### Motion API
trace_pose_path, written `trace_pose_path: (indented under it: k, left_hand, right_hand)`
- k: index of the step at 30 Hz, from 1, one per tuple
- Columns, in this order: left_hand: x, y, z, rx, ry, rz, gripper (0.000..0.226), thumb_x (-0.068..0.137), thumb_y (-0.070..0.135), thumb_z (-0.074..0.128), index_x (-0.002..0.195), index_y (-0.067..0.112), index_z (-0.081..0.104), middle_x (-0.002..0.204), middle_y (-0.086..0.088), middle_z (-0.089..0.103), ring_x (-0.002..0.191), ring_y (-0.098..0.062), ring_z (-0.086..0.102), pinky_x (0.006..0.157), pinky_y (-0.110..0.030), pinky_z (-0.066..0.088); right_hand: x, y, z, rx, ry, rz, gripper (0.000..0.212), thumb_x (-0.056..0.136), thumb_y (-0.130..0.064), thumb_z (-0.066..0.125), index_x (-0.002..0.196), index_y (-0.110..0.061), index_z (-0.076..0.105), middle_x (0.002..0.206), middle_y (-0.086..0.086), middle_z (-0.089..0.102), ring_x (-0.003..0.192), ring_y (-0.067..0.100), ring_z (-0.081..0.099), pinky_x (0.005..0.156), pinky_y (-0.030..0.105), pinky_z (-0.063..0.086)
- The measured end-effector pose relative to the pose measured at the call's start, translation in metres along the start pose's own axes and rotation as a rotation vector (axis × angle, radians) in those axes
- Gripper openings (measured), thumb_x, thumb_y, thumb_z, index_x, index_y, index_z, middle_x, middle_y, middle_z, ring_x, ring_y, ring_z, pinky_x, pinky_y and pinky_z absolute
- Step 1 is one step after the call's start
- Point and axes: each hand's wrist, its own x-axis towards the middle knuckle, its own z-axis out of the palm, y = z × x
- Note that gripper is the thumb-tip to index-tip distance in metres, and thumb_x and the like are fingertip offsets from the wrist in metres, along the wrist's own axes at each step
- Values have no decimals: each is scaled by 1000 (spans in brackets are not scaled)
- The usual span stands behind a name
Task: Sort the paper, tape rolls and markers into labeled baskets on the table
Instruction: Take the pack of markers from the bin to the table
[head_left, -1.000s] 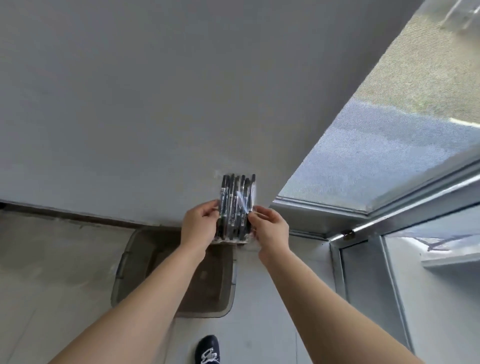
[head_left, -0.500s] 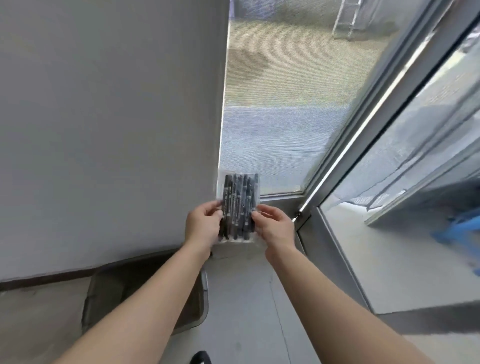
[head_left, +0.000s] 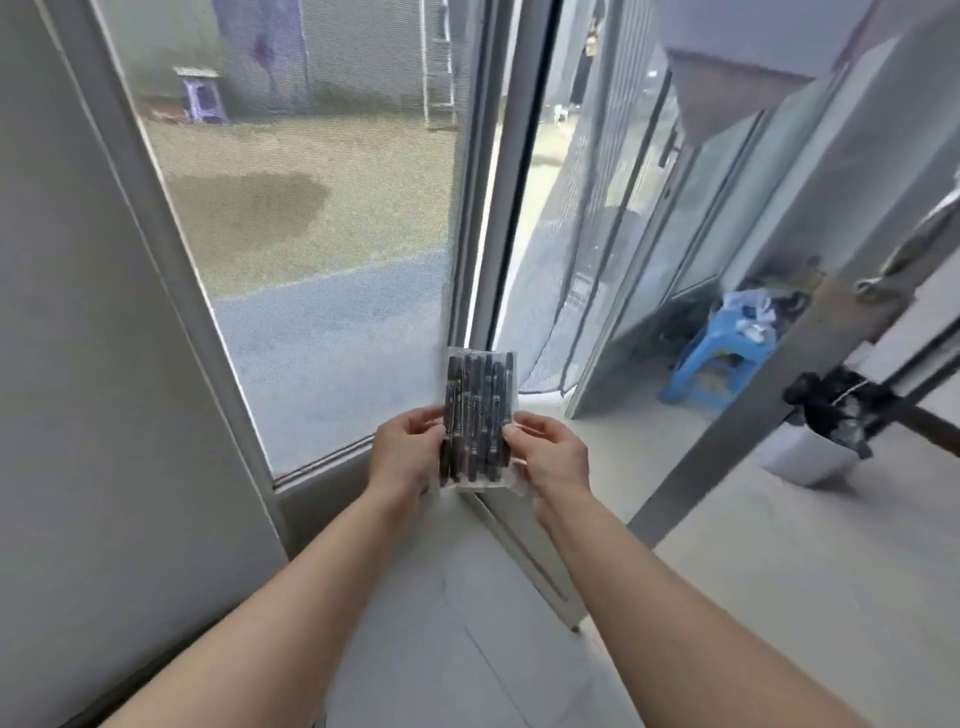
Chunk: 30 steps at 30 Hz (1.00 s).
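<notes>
A clear plastic pack of several black markers (head_left: 479, 415) stands upright in front of me at chest height. My left hand (head_left: 405, 457) grips its left edge, thumb on the front. My right hand (head_left: 553, 460) pinches its right edge. No basket, paper or tape roll is in view.
A screened window (head_left: 311, 234) fills the upper left, with a grey wall (head_left: 78, 364) beside it. A sliding door frame (head_left: 488, 260) runs down the middle. A blue plastic stool (head_left: 719, 364) and a white pot (head_left: 810, 457) stand on the pale floor to the right.
The view has swung right and up, from the wall and a grey bin on the floor to the window and doorway. Both hands keep holding the marker pack.
</notes>
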Motion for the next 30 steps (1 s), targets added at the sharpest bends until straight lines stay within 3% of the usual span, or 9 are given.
trace_pose_path:
  k: [3, 6, 8, 11, 15, 18, 22, 25, 30]
  left_hand:
    - [1, 8, 27, 30, -105, 8, 26, 90, -1, 55, 111, 9, 69, 92, -7, 73, 74, -17, 72, 72, -35, 60]
    - [-4, 13, 50, 64, -213, 40, 26, 88, 0, 59, 111, 9, 69, 93, -8, 72, 83, -24, 70, 87, -41, 57]
    - [-9, 17, 63, 88, -273, 69, 26, 88, 1, 60, 110, 10, 69, 94, -9, 73, 73, -16, 68, 77, -28, 57]
    - [-17, 19, 83, 120, -354, 101, 25, 87, 3, 62, 106, 16, 70, 87, -7, 72, 43, 3, 56, 43, -10, 43]
    - [-29, 16, 108, 172, -446, 130, 28, 88, 2, 59, 112, 12, 70, 91, -7, 71, 52, 0, 58, 45, -8, 41]
    - [-44, 11, 130, 210, -499, 154, 30, 89, 1, 58, 115, 10, 69, 103, -11, 72, 61, -3, 54, 56, -15, 42]
    - [-73, 3, 160, 199, -609, 128, 27, 91, 0, 57, 112, 11, 68, 93, -7, 71, 66, -8, 63, 53, -15, 50]
    - [-95, -6, 187, 203, -680, 91, 26, 91, 3, 58, 115, 7, 67, 95, -11, 73, 72, -20, 68, 68, -33, 57]
    - [-135, -20, 242, 246, -743, 130, 30, 92, 6, 58, 120, 9, 65, 91, -2, 70, 76, -23, 65, 81, -45, 56]
  right_hand:
    - [-1, -15, -27, 49, 82, -34, 15, 83, 2, 68, 89, -12, 66, 83, 3, 68, 68, 14, 63, 60, 24, 49]
    - [-4, -23, -51, 76, 171, -53, 17, 84, 0, 68, 85, -17, 65, 84, 2, 68, 71, 14, 62, 63, 25, 49]
    - [-6, -26, -65, 91, 224, -62, 17, 83, -2, 70, 85, -18, 67, 90, 5, 70, 77, 17, 63, 69, 30, 50]
    - [-14, -29, -85, 112, 304, -77, 15, 83, -3, 71, 86, -18, 67, 89, 4, 69, 77, 17, 62, 67, 28, 49]
    - [-28, -31, -115, 142, 414, -106, 15, 83, -4, 71, 87, -18, 68, 90, 5, 69, 76, 17, 63, 62, 25, 48]
    - [-42, -31, -140, 152, 495, -124, 15, 83, -4, 71, 89, -17, 68, 92, 5, 69, 77, 17, 62, 60, 25, 47]
    - [-62, -30, -179, 165, 593, -137, 15, 83, -4, 71, 95, -15, 69, 92, 5, 69, 76, 18, 61, 61, 25, 49]
    - [-76, -29, -212, 171, 663, -143, 14, 83, -6, 71, 92, -17, 69, 91, 4, 69, 74, 17, 61, 59, 24, 48]
    - [-97, -35, -277, 206, 746, -163, 17, 83, -4, 71, 99, -11, 69, 87, 1, 67, 71, 14, 60, 59, 23, 48]
